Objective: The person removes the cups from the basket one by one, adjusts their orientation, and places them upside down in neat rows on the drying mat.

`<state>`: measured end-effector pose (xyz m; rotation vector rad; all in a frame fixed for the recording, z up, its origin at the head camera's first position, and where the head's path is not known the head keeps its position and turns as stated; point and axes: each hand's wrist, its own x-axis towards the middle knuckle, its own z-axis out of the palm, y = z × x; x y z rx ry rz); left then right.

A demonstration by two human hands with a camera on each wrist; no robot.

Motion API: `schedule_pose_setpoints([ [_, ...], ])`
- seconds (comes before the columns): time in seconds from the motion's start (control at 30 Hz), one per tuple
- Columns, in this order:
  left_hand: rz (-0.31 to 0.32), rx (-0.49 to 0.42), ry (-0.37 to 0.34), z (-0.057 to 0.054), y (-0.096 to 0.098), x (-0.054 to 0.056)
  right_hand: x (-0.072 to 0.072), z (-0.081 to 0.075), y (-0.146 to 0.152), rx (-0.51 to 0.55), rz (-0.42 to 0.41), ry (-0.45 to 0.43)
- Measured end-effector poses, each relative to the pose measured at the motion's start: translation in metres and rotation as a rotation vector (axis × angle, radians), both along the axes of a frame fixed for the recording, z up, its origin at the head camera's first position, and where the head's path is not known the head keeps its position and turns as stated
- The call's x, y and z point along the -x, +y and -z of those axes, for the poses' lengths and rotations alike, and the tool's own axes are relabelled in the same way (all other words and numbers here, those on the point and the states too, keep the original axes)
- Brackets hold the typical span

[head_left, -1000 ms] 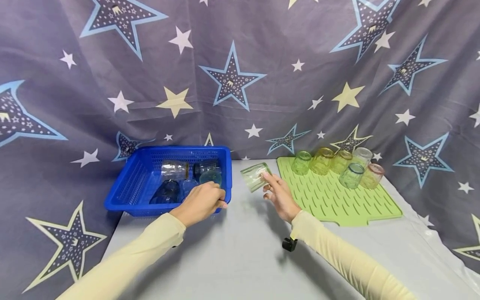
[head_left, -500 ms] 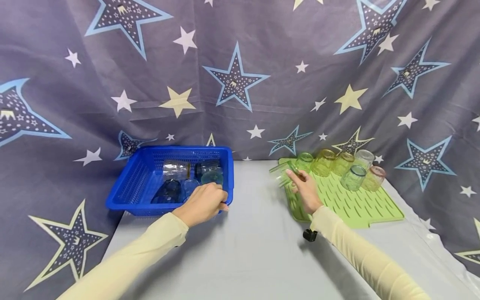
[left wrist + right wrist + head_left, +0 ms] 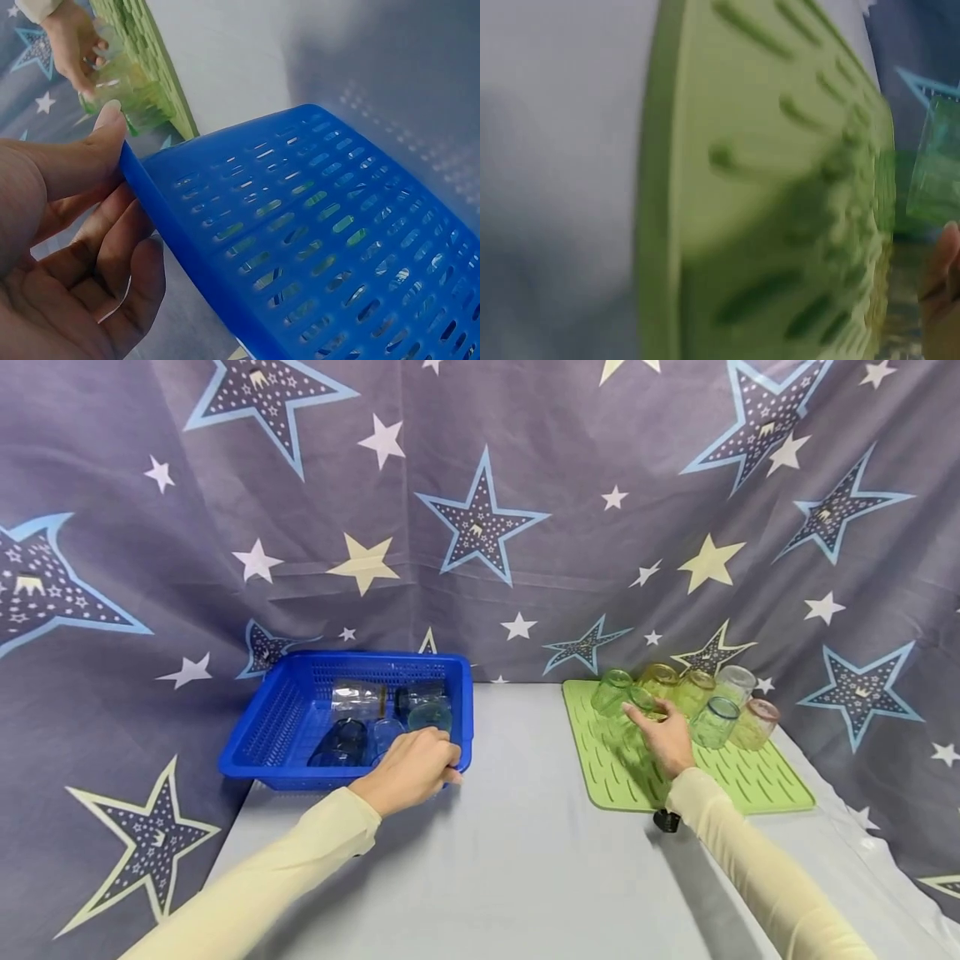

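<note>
My left hand (image 3: 412, 767) grips the rim of the blue plastic basket (image 3: 251, 727) at its near right corner. In the left wrist view the thumb lies over the rim and the fingers curl beneath it. Several glasses, clear, dark and blue (image 3: 386, 733), lie in the basket. Over the green drying mat (image 3: 600, 781), my right hand (image 3: 666, 742) holds a green drinking glass (image 3: 934, 169) by its side. It is close to a green glass (image 3: 611, 693) standing upside down; whether the held one touches the mat cannot be told.
Other upturned glasses stand at the mat's back: amber (image 3: 657, 683), yellow (image 3: 693, 695), clear (image 3: 735, 687), blue-rimmed (image 3: 714, 727) and pink-rimmed (image 3: 754, 727). A star-patterned curtain (image 3: 480, 610) hangs behind the white table (image 3: 517, 827).
My right hand has carried the green glass rightward from the middle of the table to over the mat, turning it more upright. The left hand stays on the basket rim.
</note>
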<state>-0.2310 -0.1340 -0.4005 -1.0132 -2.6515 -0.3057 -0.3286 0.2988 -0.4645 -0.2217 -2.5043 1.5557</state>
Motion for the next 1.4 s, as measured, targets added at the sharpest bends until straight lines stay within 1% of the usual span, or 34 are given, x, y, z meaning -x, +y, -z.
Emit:
schedule_pose_setpoints([
  [0.1,-0.004,-0.004,0.002,0.000,0.000,0.000,0.001,0.000,0.012,-0.075,0.065,0.016],
  [0.2,-0.007,-0.004,0.002,0.000,0.000,0.000,0.002,0.002,0.022,-0.118,0.116,0.024],
  [0.37,-0.016,-0.009,-0.003,0.000,-0.001,-0.001,0.003,0.003,0.034,-0.170,0.151,0.017],
  [0.53,-0.013,-0.012,0.003,-0.001,-0.001,-0.003,0.005,0.005,0.044,-0.269,0.186,0.032],
  [0.6,-0.013,-0.012,0.004,-0.002,0.000,-0.003,0.005,0.006,0.047,-0.288,0.197,0.034],
  [0.83,-0.020,-0.003,-0.009,-0.004,0.000,-0.003,0.004,0.009,0.053,-0.301,0.210,-0.041],
  [1.03,-0.026,-0.011,-0.027,-0.004,-0.001,-0.003,0.004,0.007,0.053,-0.335,0.201,-0.081],
  [1.23,-0.024,-0.010,-0.011,-0.002,-0.001,-0.002,0.003,0.007,0.051,-0.374,0.232,-0.072],
  [1.4,-0.021,-0.012,-0.014,-0.002,-0.001,-0.002,0.000,0.011,0.047,-0.344,0.264,-0.040],
])
